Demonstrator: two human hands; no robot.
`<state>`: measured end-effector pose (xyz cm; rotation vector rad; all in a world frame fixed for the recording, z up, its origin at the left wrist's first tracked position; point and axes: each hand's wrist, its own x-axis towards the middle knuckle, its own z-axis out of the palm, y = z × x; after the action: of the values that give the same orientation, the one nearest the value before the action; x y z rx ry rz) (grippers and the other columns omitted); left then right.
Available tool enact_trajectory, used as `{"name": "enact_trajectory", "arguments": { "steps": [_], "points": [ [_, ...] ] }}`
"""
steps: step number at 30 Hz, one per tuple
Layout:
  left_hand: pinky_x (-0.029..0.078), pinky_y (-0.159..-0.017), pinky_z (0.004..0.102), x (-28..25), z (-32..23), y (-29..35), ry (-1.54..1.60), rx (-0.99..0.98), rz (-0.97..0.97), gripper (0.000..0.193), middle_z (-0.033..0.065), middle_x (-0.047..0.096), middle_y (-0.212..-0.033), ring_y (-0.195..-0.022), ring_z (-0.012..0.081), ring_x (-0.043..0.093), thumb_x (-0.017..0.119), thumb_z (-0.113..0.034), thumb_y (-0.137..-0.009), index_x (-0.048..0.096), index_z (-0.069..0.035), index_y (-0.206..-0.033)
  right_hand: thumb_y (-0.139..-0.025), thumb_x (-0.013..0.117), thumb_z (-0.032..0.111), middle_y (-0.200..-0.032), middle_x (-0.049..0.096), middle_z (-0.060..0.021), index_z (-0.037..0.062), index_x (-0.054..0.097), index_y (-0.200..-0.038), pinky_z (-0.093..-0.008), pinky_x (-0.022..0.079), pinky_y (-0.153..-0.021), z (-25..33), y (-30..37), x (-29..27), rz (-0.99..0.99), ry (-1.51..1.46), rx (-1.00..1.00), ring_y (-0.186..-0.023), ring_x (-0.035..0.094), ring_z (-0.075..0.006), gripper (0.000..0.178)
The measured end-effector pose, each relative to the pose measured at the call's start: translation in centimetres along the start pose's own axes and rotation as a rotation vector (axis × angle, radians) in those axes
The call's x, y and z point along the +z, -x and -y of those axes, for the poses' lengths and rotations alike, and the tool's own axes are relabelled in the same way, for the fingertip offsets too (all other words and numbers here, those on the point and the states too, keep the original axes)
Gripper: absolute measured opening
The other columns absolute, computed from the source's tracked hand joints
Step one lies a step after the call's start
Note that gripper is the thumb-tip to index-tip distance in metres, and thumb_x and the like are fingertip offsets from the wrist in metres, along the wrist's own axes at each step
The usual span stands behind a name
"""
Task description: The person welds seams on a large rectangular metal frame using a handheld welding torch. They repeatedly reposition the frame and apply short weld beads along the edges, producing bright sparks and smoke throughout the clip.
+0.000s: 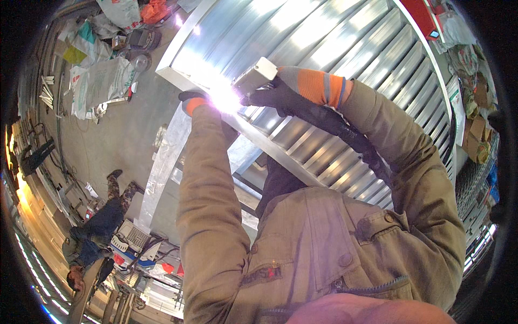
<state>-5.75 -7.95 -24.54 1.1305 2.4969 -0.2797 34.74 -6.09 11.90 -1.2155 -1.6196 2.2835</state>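
Observation:
My right hand (pixel 274 97), in a dark glove with an orange cuff, is closed around a handheld welding gun with a boxy, light metal head (pixel 258 74). A thick black hose (pixel 348 129) trails from it beneath my right forearm. A blinding white-violet glare (pixel 224 97) burns just left of the gun, on the near rail (pixel 280 153) of a large silver metal frame with parallel slats (pixel 345 48). Close beside the glare, my gloved left hand (pixel 192 99) is at the frame's left corner; its fingers are mostly hidden by glare and sleeve.
Below the frame stands a pale metal support (pixel 168 156). Plastic sacks (pixel 102 86) lie on the floor at the far left. At lower left, another person in dark clothes (pixel 97 227) is near a boxy machine (pixel 135 237). Cardboard boxes (pixel 476 137) are piled at right.

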Motion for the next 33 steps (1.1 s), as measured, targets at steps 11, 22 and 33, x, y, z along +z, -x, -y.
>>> {"name": "enact_trajectory", "arguments": {
  "steps": [11, 22, 33],
  "points": [
    [0.059, -0.088, 0.0437, -0.6, -0.9, 1.9, 1.064, -0.122, -0.103, 0.045, 0.0163, 0.077, -0.123, -0.105, 0.0302, 0.075, 0.048, -0.040, -0.112, 0.067, -0.003, -0.131, -0.103, 0.075, 0.041, -0.087, 0.063, 0.0024, 0.0019, 0.069, -0.134, -0.0246, 0.045, -0.051, 0.4, -1.6, -1.7, 0.150, 0.024, -0.042, -0.061, 0.054, -0.0059, 0.050],
    [0.058, -0.090, 0.0443, -13.9, -8.1, 13.0, 1.651, -0.595, -0.082, 0.046, 0.0185, 0.075, -0.126, -0.104, 0.0308, 0.073, 0.055, -0.037, -0.108, 0.070, 0.002, -0.129, -0.100, 0.079, 0.042, -0.089, 0.070, -0.0045, -0.0050, 0.055, -0.150, -0.0250, 0.058, -0.057, -2.3, 1.3, 0.5, -0.068, -0.247, -0.235, -0.067, 0.066, -0.0092, 0.073],
    [0.061, -0.088, 0.0468, -13.8, -7.7, 12.7, 1.599, -0.532, -0.013, 0.048, 0.0205, 0.075, -0.126, -0.101, 0.0342, 0.076, 0.054, -0.035, -0.108, 0.069, 0.004, -0.132, -0.102, 0.077, 0.039, -0.087, 0.070, -0.0043, -0.0045, 0.057, -0.150, -0.0263, 0.058, -0.058, -2.5, 1.0, 1.3, -0.095, -0.118, -0.183, -0.068, 0.066, -0.0093, 0.067]
  ]
}}
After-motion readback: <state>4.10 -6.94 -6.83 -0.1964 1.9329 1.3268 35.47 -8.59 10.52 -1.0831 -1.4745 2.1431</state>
